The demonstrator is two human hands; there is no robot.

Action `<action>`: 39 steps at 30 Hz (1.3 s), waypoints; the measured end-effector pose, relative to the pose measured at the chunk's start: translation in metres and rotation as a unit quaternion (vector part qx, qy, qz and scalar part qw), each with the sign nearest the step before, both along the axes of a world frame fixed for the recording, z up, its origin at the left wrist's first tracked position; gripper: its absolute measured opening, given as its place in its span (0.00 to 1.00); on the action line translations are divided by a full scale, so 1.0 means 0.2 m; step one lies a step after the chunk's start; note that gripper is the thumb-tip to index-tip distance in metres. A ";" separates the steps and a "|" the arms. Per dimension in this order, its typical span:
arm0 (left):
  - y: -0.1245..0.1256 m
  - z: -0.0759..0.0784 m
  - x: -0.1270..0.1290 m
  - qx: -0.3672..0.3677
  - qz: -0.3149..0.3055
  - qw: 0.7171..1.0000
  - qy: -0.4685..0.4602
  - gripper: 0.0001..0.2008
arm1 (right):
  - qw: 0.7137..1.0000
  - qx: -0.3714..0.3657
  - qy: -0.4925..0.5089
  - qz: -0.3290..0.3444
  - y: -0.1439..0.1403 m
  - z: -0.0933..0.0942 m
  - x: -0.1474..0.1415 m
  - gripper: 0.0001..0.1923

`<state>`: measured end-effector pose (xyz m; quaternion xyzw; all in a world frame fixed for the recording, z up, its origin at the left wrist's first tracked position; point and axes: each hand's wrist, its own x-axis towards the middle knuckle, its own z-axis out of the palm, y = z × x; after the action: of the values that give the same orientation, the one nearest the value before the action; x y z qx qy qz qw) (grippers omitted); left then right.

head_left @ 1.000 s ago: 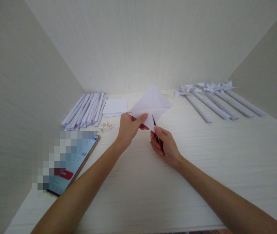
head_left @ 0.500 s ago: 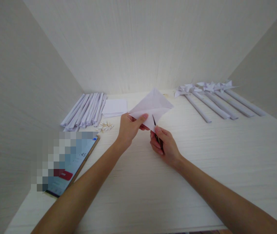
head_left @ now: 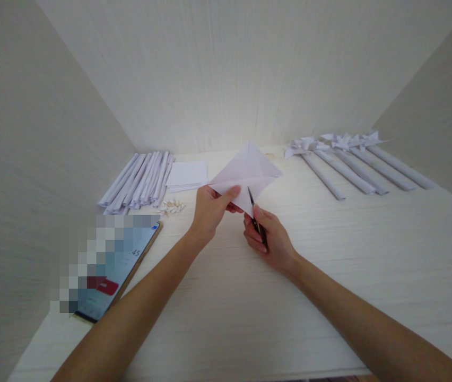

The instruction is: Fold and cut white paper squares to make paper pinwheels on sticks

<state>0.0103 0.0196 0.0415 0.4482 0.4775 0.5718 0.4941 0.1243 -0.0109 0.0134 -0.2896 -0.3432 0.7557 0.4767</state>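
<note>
The left hand (head_left: 210,209) pinches a folded white paper (head_left: 245,172) while the right hand (head_left: 268,239) grips scissors (head_left: 252,204) cutting it.

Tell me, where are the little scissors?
In the head view, the scissors are mid-table in the right hand, blades against the folded white paper that the left hand holds.

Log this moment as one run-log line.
left hand: pinches folded paper | right hand: holds scissors, blades in paper | table: paper rolls, pinwheels
</note>
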 end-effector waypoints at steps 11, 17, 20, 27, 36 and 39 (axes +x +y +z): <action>0.00 0.00 0.01 -0.060 0.017 0.992 -0.107 0.14 | 1.000 -0.010 0.001 0.025 -0.01 0.01 -0.01 0.19; 0.00 -0.01 0.01 -0.049 -0.003 0.994 -0.102 0.16 | 1.000 -0.007 -0.003 0.001 0.00 0.01 0.00 0.19; 0.00 -0.02 0.01 -0.033 -0.007 0.996 -0.088 0.16 | 1.000 -0.009 -0.006 -0.004 0.00 0.01 0.00 0.19; 0.00 -0.02 0.01 -0.010 -0.009 0.997 -0.076 0.16 | 1.000 -0.009 -0.020 -0.017 0.00 0.01 -0.01 0.19; 0.01 -0.02 0.00 0.012 -0.024 0.997 -0.077 0.12 | 1.000 -0.009 -0.021 -0.017 0.00 0.00 0.00 0.19; 0.01 -0.02 0.00 0.011 -0.018 0.998 -0.063 0.13 | 0.999 -0.009 -0.029 -0.023 0.00 0.00 0.00 0.19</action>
<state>0.0104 0.0218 0.0374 0.4255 0.4311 0.5952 0.5281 0.1236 -0.0114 0.0143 -0.3237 -0.3427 0.7389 0.4815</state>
